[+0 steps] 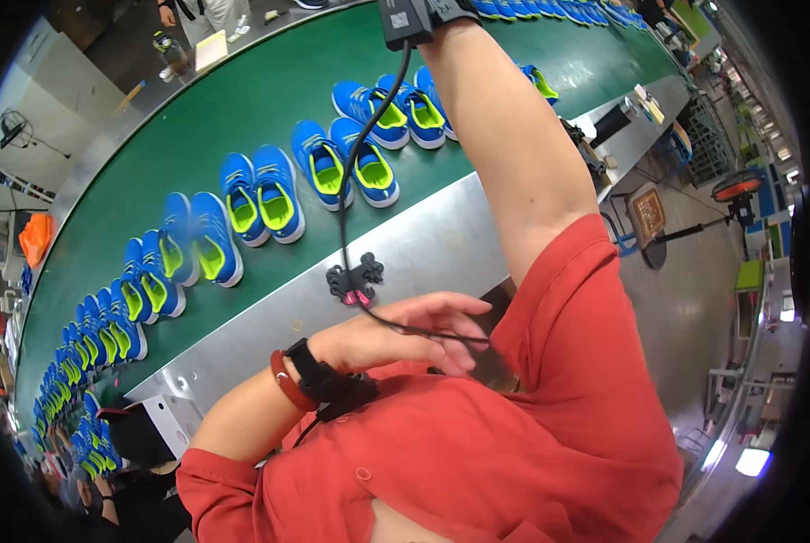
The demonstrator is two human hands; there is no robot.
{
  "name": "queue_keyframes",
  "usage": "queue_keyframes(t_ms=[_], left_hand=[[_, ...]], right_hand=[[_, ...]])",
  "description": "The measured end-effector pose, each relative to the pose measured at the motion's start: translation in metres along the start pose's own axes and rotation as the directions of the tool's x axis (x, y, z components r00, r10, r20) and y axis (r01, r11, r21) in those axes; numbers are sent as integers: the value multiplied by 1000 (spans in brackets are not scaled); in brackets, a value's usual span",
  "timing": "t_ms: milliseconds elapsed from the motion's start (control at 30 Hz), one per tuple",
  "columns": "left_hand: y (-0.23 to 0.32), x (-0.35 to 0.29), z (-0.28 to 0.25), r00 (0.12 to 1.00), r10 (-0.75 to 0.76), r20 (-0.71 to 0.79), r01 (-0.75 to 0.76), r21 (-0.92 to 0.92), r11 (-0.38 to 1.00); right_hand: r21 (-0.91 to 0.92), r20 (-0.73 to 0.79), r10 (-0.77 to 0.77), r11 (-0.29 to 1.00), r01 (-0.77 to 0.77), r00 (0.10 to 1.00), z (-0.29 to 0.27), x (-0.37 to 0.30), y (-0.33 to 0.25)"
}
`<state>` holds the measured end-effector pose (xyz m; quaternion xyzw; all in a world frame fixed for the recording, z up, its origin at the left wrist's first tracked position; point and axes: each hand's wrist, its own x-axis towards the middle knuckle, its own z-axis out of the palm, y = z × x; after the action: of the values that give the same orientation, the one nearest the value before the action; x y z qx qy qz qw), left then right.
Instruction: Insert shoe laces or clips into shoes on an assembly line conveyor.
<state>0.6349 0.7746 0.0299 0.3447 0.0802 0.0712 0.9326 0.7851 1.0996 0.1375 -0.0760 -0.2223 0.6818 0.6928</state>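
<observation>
The bench (196, 136) is lined with shoes (278, 172), mostly set side by side in pairs, from the far left round to the right, toes turned to the far side. Another row of shoes (504, 9) is parked by the far edge, back right. A clump of small fittings (366, 271) is left on the near ledge (445, 235), in front of the middle pairs. Of the hands, the left hand (432, 326) is held just right of that, closer to the body. A bottle (167, 50) can be spotted back left, with a pad (211, 52) placed right of it. A chair (647, 213) is stationed on the floor (685, 271), off right of the bench.
</observation>
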Motion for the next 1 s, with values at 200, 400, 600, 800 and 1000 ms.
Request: queue_keyframes(t_ms=[200,400,600,800,1000], left_hand=[[-15,26,8,978,140,-156,-148,-45,988],[0,68,41,974,155,-165,-49,514,856],[-15,96,57,890,454,-50,-305,675,672],[-41,91,2,976,204,73,-196,702,685],[-5,59,0,961,63,-270,-8,200,980]], right_hand=[[15,-54,-13,1000,14,998,-14,7,13],[0,-35,-7,1000,7,999,-31,24,-3],[90,-87,41,995,-33,995,-10,19,21],[-192,185,55,981,-18,981,-11,20,39],[-328,128,-79,937,118,989,-51,8,11]])
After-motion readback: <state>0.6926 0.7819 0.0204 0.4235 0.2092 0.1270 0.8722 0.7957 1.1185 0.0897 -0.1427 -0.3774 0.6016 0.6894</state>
